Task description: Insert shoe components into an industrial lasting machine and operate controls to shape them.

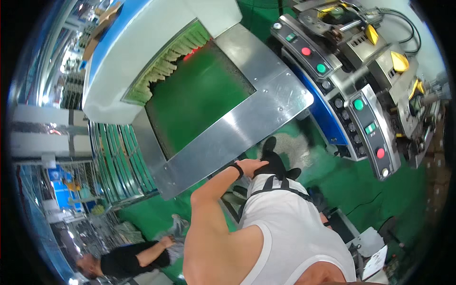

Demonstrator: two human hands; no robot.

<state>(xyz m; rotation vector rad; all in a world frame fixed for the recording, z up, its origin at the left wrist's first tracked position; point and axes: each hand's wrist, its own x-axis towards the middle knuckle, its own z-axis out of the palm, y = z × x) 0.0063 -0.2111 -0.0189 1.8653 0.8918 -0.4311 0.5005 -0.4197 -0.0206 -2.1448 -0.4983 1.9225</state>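
The largest thing here is the white and blue housing of a machine, ahead and to the left. Next in size comes a blue and steel machine with yellow parts and red and green buttons, on the right. The flat green conveyor belt lies inside a wide silver metal frame and runs under a pale, fringed fabric curtain. The person's left hand, with a narrow black wristband at its wrist, rests against dark black clothing at the waist, just beside the frame's near edge; whether its fingers grip the cloth I cannot tell. The right hand is out of sight. I judge this a pause: no handling step shows under way, and nothing visible marks one as finished or left over.
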